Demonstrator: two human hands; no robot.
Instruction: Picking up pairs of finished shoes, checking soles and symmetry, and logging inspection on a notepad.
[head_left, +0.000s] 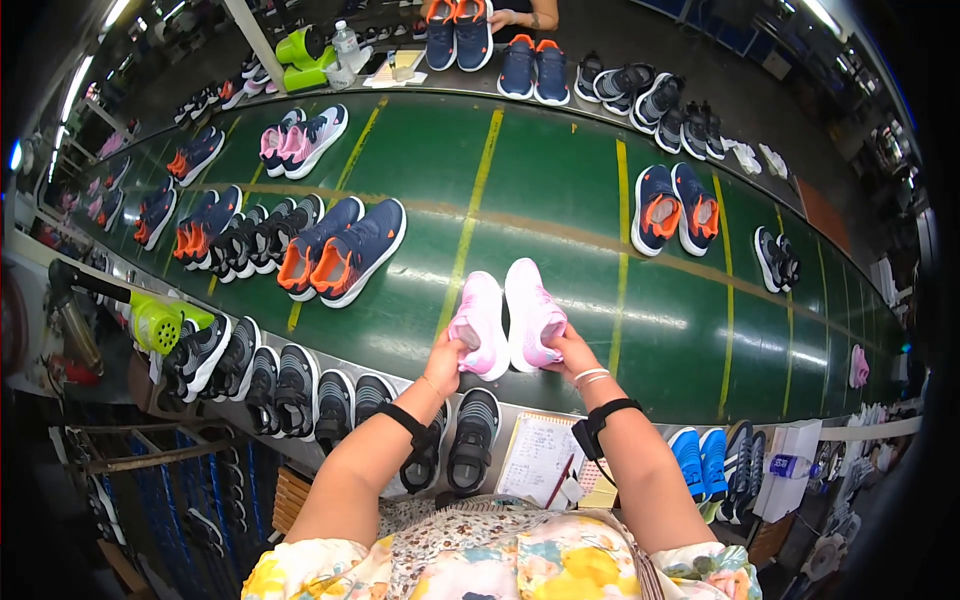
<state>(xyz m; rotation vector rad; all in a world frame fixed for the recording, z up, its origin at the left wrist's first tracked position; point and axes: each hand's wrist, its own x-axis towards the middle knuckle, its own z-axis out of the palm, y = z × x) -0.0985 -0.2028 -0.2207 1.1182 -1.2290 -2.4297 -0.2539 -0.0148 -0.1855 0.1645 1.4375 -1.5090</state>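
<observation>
Two pink sneakers with white soles are side by side, toes pointing away, at the near edge of the green conveyor belt. My left hand grips the left pink sneaker by its heel, fingers closed at the opening. The right pink sneaker is held at its heel by my right hand, with the fingers partly inside the shoe. Whether the soles rest on the belt or hang just above it, I cannot tell.
Navy and orange sneakers stand left on the belt, another such pair right. Black sneakers line the near ledge beside an open notebook. Green heat guns lie at the left. Across the belt, another person's hand holds navy sneakers.
</observation>
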